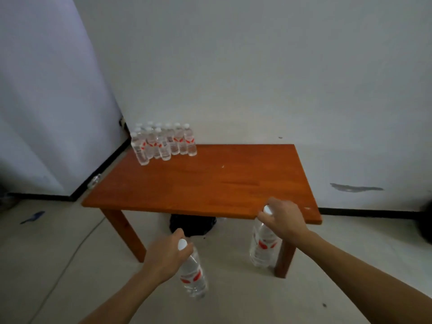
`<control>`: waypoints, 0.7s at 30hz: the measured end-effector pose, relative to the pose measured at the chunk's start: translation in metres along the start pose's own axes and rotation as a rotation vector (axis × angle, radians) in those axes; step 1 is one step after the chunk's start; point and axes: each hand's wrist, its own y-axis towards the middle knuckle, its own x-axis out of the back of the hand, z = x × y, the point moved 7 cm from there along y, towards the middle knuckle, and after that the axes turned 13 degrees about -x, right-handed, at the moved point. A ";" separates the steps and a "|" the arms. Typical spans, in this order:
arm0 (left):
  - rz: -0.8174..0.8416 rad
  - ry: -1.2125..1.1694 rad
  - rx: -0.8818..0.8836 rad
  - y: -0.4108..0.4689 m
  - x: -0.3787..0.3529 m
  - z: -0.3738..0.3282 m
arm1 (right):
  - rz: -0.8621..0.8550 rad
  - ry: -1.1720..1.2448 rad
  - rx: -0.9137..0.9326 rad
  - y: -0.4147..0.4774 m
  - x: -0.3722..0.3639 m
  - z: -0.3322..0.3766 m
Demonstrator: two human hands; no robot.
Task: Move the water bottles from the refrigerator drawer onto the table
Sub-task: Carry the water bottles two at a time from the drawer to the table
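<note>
My left hand (167,256) grips a clear water bottle (192,274) by its neck, white cap up, hanging in front of the table's near edge. My right hand (281,218) holds a second water bottle (263,247) the same way, at the near right corner of the table. The wooden table (210,183) stands against the wall. Several water bottles with white caps and red labels (163,142) stand in a tight cluster at its far left corner. The refrigerator drawer is out of view.
White walls rise behind and left of the table. A dark bag (192,224) lies on the floor under it. A cable (77,249) runs over the floor at the left, near a blue scrap (34,217). One bottle (94,180) lies beside the table's left edge.
</note>
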 end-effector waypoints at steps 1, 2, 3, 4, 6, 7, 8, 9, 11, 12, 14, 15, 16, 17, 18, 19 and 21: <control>-0.003 -0.009 0.022 0.013 0.002 0.013 | 0.008 -0.006 0.029 0.022 -0.012 0.011; -0.002 -0.013 0.046 0.025 0.006 0.025 | 0.015 -0.014 0.050 0.042 -0.021 0.023; 0.008 -0.001 0.070 0.037 0.011 0.037 | 0.030 -0.019 0.058 0.063 -0.031 0.033; 0.016 0.020 0.091 0.049 0.017 0.049 | 0.044 -0.017 0.065 0.082 -0.039 0.044; -0.004 0.041 0.130 0.074 0.030 0.071 | 0.082 -0.014 0.083 0.120 -0.056 0.067; -0.025 0.039 0.147 0.086 0.036 0.082 | 0.095 -0.009 0.094 0.138 -0.062 0.080; -0.038 0.034 0.167 0.096 0.041 0.093 | 0.108 -0.002 0.104 0.154 -0.067 0.091; -0.053 0.021 0.195 0.104 0.045 0.104 | 0.120 0.010 0.108 0.168 -0.073 0.102; -0.081 0.014 0.232 0.120 0.053 0.126 | 0.136 0.008 0.126 0.193 -0.089 0.123; -0.093 0.010 0.244 0.128 0.057 0.137 | 0.142 -0.002 0.139 0.206 -0.096 0.133; -0.113 -0.006 0.250 0.147 0.066 0.159 | 0.156 -0.006 0.152 0.229 -0.111 0.154; -0.114 -0.006 0.247 0.158 0.070 0.172 | 0.163 -0.004 0.152 0.239 -0.119 0.164; -0.110 -0.003 0.244 0.167 0.074 0.184 | 0.169 -0.001 0.148 0.249 -0.127 0.173; -0.108 0.001 0.236 0.178 0.076 0.197 | 0.174 0.004 0.142 0.258 -0.136 0.182; -0.107 0.006 0.221 0.189 0.080 0.210 | 0.176 0.010 0.135 0.268 -0.145 0.191; -0.102 0.009 0.205 0.201 0.082 0.224 | 0.176 0.016 0.126 0.277 -0.154 0.200; -0.084 0.014 0.165 0.226 0.087 0.254 | 0.164 0.018 0.102 0.298 -0.173 0.217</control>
